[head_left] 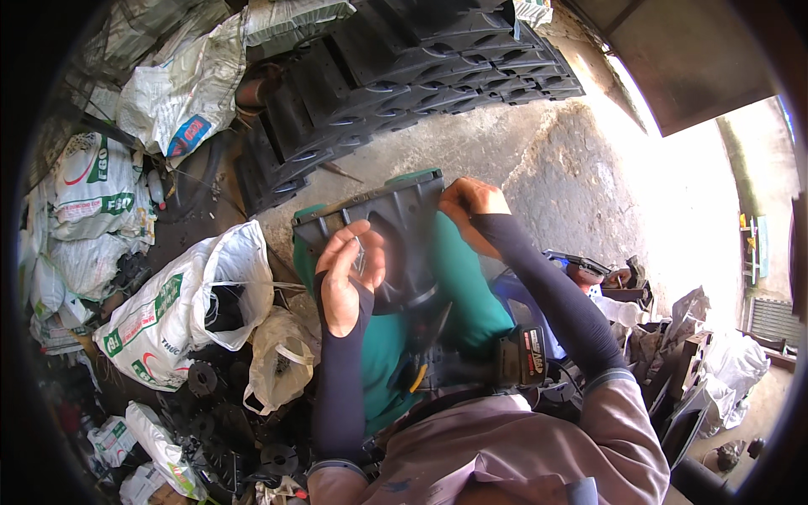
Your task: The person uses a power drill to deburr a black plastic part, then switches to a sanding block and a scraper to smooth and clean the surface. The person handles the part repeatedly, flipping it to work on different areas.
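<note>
A black moulded plastic part (404,244) with a rounded recess rests across my lap, over my green trouser legs. My left hand (349,273) is in front of its left half, palm turned up and fingers curled around small, thin silvery pieces, too small to name for certain. At the part's upper right corner is my right hand (473,206), its fingertips drawn together against the edge. What those fingertips pinch, if anything, is hidden. A tool with a yellow handle (418,378) lies between my thighs, below the part.
Stacked black plastic parts (362,93) stand ahead on the concrete floor. White woven sacks (168,311) and a smaller open bag (282,358) crowd the left. A battery pack (532,355) sits by my right hip, with a power tool (581,268) and crumpled plastic (732,370) further right.
</note>
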`<state>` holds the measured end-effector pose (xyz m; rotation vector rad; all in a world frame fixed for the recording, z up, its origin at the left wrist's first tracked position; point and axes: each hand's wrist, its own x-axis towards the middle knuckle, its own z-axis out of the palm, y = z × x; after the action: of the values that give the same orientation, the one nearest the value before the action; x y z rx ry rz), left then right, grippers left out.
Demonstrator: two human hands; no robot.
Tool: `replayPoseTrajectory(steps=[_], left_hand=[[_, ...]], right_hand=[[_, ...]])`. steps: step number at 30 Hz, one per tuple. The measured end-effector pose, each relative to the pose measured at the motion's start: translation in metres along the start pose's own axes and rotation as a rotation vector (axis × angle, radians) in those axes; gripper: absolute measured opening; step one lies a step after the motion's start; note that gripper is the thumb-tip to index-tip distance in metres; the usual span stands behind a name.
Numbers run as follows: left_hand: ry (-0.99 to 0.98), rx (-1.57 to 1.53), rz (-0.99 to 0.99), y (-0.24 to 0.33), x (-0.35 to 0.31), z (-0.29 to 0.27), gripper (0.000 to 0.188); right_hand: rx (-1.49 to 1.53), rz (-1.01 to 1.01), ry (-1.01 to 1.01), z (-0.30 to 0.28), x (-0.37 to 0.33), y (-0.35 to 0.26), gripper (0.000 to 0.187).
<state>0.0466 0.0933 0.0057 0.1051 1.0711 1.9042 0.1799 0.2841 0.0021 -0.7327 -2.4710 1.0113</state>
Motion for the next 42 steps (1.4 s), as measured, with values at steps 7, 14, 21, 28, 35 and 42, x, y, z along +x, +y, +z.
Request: replayPoseTrajectory(steps=[7,14,21,28,35,42], left_hand=[[0.064,0.017,0.035,-0.005,-0.004,0.005,0.027],[0.072,0.046,0.041,-0.006,-0.001,0.006,0.026],[-0.008,0.037,0.071,-0.008,-0.001,-0.001,0.028],[-0.005,0.049,0.042,-0.007,-0.002,0.000,0.028],[-0.068,0.164,-0.048,-0.003,-0.002,0.000,0.024],[-0.208,0.336,-0.210,0.007,0.002,-0.004,0.025]], right_hand=[[0.157,0.443,-0.108,0.001,0.000,-0.007,0.010],[0.217,0.262,0.046,0.019,-0.010,0.008,0.008],[0.312,0.265,0.012,0.021,-0.008,0.024,0.008],[0.490,0.490,-0.108,0.009,-0.005,0.028,0.027],[0.286,0.250,0.003,0.004,-0.008,-0.010,0.021],[0.582,0.289,-0.373,0.005,-0.028,-0.065,0.016]])
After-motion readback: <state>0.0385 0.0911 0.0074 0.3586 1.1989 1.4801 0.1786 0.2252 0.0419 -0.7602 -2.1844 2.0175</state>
